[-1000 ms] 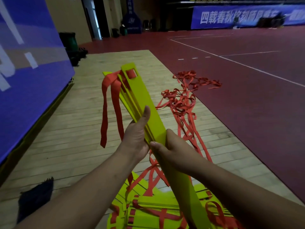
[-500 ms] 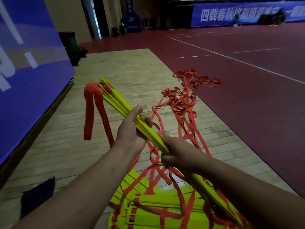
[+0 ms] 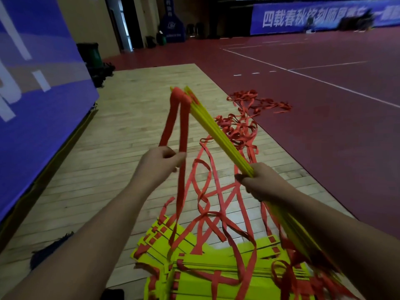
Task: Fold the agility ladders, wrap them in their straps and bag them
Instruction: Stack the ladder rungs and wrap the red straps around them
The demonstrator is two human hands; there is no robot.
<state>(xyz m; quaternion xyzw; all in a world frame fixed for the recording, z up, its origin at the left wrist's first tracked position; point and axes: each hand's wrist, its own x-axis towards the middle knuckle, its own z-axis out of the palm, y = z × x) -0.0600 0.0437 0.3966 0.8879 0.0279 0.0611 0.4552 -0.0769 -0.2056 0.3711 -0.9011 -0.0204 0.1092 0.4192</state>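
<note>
Two hands at work: right hand [image 3: 263, 182] grips the stacked yellow rungs [image 3: 218, 131]; left hand [image 3: 160, 162] pinches the red strap [image 3: 183, 131] hanging from their far end.

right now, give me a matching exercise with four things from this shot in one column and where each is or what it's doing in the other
Things:
1 left hand
2 right hand
3 loose rung pile
4 green bin

Place or state:
a grips the yellow rung bundle
b stands beside the blue wall
c pinches the red strap
d lies on the wooden floor

Pairs: 1-c, 2-a, 3-d, 4-b
</note>
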